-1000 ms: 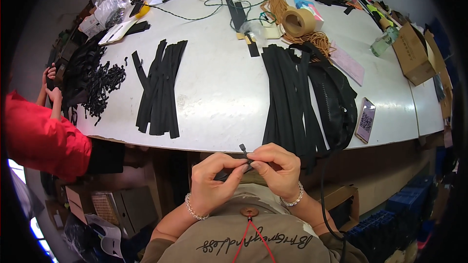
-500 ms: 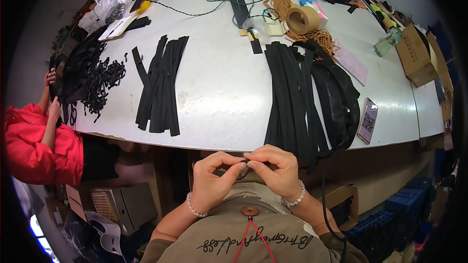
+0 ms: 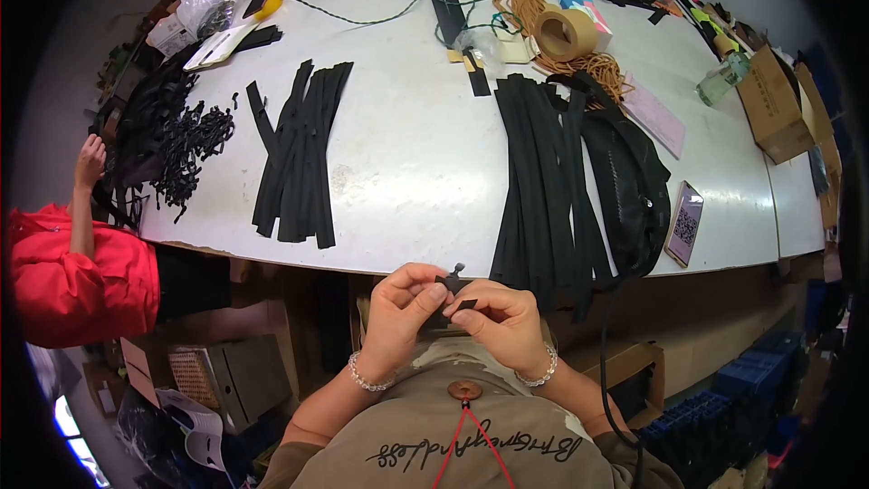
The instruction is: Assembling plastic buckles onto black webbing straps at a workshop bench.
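In the head view, at 6 o'clock just below the table (image 3: 407,163) edge, the left hand (image 3: 398,312) and right hand (image 3: 502,321) meet over the lap, both closed in a pinch on 1 short black zipper strip (image 3: 455,294), whose small slider pokes up between the thumbs. To do this well, I judge the left fingertips should hold the tape end flat and steady while the right ones feed the slider squarely, keeping the piece close to the body so it does not twist. At 12 o'clock of the hands, a heap of long black strips (image 3: 552,172) hangs over the table edge; at 10 o'clock lies a smaller fan of black strips (image 3: 299,154). A brown tape roll (image 3: 563,32) sits at 1 o'clock, a brown cardboard box (image 3: 778,104) at 2 o'clock, and a phone (image 3: 684,222) with a square code pattern lies near the right edge. A person in a red sleeve (image 3: 72,272) works at 9 o'clock.
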A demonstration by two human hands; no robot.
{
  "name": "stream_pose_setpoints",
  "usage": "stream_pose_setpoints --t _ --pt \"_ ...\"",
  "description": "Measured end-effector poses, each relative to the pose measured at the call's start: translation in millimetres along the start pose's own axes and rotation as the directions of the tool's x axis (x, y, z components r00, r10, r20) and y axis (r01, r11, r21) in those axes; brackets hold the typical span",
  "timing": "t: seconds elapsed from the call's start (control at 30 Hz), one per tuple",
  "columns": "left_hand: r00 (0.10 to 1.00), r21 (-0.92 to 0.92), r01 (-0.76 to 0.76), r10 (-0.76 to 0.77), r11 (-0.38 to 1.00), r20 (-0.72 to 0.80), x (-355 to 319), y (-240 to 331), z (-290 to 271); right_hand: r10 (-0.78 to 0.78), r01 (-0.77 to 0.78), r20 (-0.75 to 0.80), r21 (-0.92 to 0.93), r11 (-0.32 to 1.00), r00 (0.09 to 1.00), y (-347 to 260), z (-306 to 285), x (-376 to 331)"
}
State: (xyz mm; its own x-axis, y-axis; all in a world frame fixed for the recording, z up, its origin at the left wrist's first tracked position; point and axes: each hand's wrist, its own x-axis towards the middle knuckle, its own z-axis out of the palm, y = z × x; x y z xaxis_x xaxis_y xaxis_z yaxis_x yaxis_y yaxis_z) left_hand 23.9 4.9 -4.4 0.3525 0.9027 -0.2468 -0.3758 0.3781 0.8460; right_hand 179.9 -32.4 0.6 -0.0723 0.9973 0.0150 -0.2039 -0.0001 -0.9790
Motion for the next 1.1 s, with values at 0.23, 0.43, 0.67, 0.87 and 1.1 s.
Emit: stream_pose_setpoints --t 0.23,0.43,0.67,0.87,1.1 --pt "0.99 -0.265 0.14 -0.137 0.954 0.031 0 -2 -3 0.127 -0.122 -0.017 0.169 0.978 0.992 0 0 1" --pt "0.983 -0.321 0.18 -0.159 0.93 0.09 2 -6 -6 -0.02 0.02 -0.001 0.037 0.999 1.0 0 -1 9" --pt "0.984 -0.267 0.146 -0.111 0.953 0.139 1 -3 -9 -0.034 0.034 0.03 0.005 0.999 0.999 5 0 12" --pt "0.991 -0.144 0.107 -0.094 0.984 0.098 -1 2 -4 -0.046 0.046 0.02 -0.005 0.999 0.999 6 0 12" --pt "0.999 0.015 0.001 -0.002 1.0 0.047 -2 -4 -9 -0.075 0.076 0.026 -0.065 0.995 0.997 4 0 12"
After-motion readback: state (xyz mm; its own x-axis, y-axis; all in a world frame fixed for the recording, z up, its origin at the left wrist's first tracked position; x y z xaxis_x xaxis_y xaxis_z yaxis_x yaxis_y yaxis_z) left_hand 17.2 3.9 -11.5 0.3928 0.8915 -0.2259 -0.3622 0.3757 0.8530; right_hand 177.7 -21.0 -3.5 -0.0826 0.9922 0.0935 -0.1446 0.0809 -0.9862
